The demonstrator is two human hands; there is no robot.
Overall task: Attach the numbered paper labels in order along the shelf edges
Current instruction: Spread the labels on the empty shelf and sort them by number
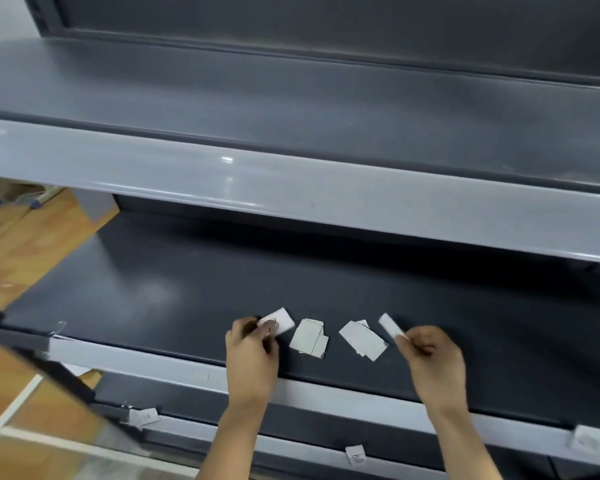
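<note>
My left hand [253,355] pinches a small white paper label [279,319] above the dark middle shelf [153,289]. My right hand [433,358] pinches another white label [388,324], tilted up to the left. Between the hands, two small piles of paper labels lie on the shelf, one at left [309,337] and one at right [362,339]. The light grey front edge [343,398] of this shelf runs under my wrists. On the lower shelf's edge, labels hang at left [147,416], at centre [355,455] and at far right [591,441].
A wide grey upper shelf with a glossy pale edge [291,188] overhangs the working shelf. A metal clip [59,328] sits at the left end of the middle shelf's edge. Wooden floor [25,254] shows at the left, with a dark blurred bar [32,358] across the lower left.
</note>
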